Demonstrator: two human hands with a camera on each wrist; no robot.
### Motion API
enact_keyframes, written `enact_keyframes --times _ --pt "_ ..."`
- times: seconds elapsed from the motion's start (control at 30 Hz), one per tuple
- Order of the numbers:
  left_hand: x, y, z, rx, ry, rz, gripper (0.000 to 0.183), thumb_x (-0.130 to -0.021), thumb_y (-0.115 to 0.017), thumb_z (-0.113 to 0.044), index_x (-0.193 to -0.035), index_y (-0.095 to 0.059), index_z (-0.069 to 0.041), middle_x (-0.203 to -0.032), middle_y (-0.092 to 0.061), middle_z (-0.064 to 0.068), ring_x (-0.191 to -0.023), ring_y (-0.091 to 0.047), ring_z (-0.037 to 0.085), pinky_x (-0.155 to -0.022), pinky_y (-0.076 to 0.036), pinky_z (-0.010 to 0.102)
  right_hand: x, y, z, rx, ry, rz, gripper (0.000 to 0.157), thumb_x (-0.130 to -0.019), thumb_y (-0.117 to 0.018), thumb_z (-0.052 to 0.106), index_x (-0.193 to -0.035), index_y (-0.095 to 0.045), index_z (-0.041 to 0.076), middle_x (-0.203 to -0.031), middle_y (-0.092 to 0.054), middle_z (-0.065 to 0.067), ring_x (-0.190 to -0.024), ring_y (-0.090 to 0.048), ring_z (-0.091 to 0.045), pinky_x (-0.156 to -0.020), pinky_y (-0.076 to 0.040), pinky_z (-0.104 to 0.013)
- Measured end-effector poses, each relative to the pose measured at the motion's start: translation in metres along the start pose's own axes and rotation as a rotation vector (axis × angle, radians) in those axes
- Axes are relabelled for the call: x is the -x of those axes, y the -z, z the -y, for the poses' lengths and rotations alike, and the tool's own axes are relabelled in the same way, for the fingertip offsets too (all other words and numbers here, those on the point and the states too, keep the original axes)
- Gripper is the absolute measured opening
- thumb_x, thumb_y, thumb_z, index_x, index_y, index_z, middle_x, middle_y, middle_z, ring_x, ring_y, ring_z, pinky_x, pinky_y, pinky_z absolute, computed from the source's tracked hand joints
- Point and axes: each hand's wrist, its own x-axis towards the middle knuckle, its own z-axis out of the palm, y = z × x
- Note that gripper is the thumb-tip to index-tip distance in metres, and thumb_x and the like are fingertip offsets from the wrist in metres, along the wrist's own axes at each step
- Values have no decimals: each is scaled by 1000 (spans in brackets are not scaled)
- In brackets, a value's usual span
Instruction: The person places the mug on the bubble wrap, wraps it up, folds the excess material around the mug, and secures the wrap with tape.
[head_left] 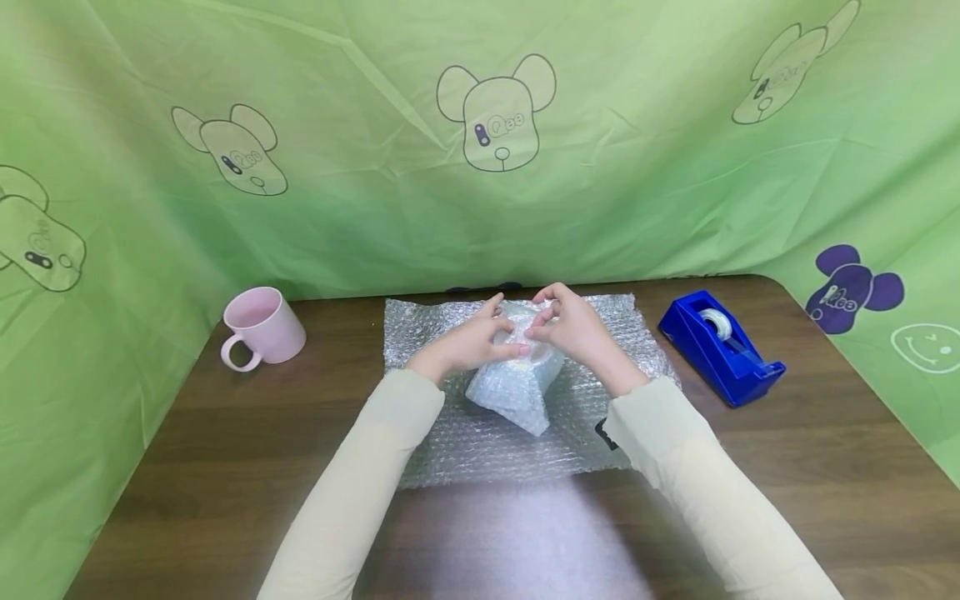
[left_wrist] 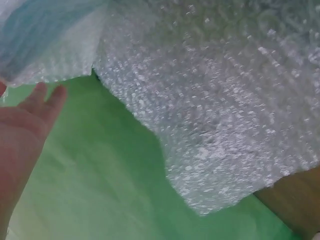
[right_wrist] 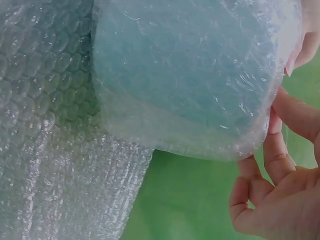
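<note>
Right wrist: bluish, glossy bubble-wrapped bundle point(right_wrist: 185, 75)

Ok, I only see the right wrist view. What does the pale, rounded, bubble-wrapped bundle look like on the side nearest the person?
Observer: In the head view, the bundle's wrap flares out to a pointed corner there.
Operator: Cool! And what's the big, clear bubble-wrap sheet lying on?
Observer: The sheet lies on a brown wooden table.
Operator: Is anything off to the sheet's right?
Observer: Yes, a blue, wedge-shaped tape dispenser stands there.
</note>
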Motion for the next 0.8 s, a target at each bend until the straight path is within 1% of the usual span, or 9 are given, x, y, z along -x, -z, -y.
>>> enact_keyframes --times 0.1,0.17,0.27,0.37,0.53,0.6,0.67,0.77,0.8 --pt "0 0 -1 48 28 60 63 -95 -55 -41 -142 -41 -1 -161 2 20 -149 -7 35 -119 -18 53 0 -1 -2 -18 -16 -12 50 -85 -70 14 -128 -46 7 -106 -67 -13 -81 -59 -20 -71 -46 -28" --pt "-1 -1 1 96 58 88 66 -96 -52 -43 -146 -36 -3 -161 2 17 -149 -4 34 -119 -15 54 0 -2 -4 -23 -17 -19 51 -85 -71 15 -128 -46 7 -107 -67 -13 -82 -60 -21 -73 -46 -30" --pt "-1 -4 4 172 97 91 67 -96 -50 -44 -148 -33 -5 -162 0 12 -150 -4 32 -119 -14 55 0 -4 -7 -47 -14 -36 51 -85 -71 15 -128 -46 7 -107 -68 -14 -83 -60 -22 -74 -45 -30" --pt "-1 -8 3 255 119 57 64 -95 -53 -41 -146 -36 -5 -163 -3 10 -150 -4 31 -119 -16 54 0 -6 -11 -94 -19 -55 53 -84 -71 15 -129 -45 7 -108 -68 -14 -80 -59 -19 -71 -44 -28" --pt "-4 -20 0 385 125 -71 46 -92 -55 -28 -130 -51 -3 -161 -10 15 -149 -8 35 -117 -18 59 -1 -10 -15 -158 -15 -99 54 -81 -74 13 -127 -46 7 -104 -69 -13 -70 -57 -14 -64 -43 -25" --pt "-5 -24 -2 382 124 -127 42 -89 -54 -27 -123 -53 -3 -159 -13 17 -147 -14 39 -114 -20 62 -2 -12 -15 -172 -5 -113 52 -81 -74 13 -125 -47 7 -102 -68 -12 -69 -55 -13 -62 -42 -25" --pt "-5 -27 -4 371 124 -164 39 -88 -54 -28 -119 -53 -3 -159 -14 17 -145 -18 41 -113 -23 64 -1 -13 -15 -186 -4 -121 49 -81 -73 13 -124 -48 7 -100 -68 -10 -68 -54 -12 -60 -41 -24" --pt "-4 -29 -4 343 120 -187 40 -90 -53 -30 -118 -53 -2 -158 -15 18 -144 -21 41 -112 -25 63 0 -12 -15 -207 -4 -121 46 -83 -70 12 -124 -49 6 -101 -67 -11 -71 -53 -13 -61 -41 -24" --pt "-4 -30 -4 340 118 -189 43 -91 -52 -32 -123 -52 -2 -159 -15 18 -144 -20 41 -112 -25 63 0 -11 -15 -214 -6 -120 45 -84 -68 11 -124 -49 5 -102 -67 -11 -73 -53 -13 -63 -41 -24"
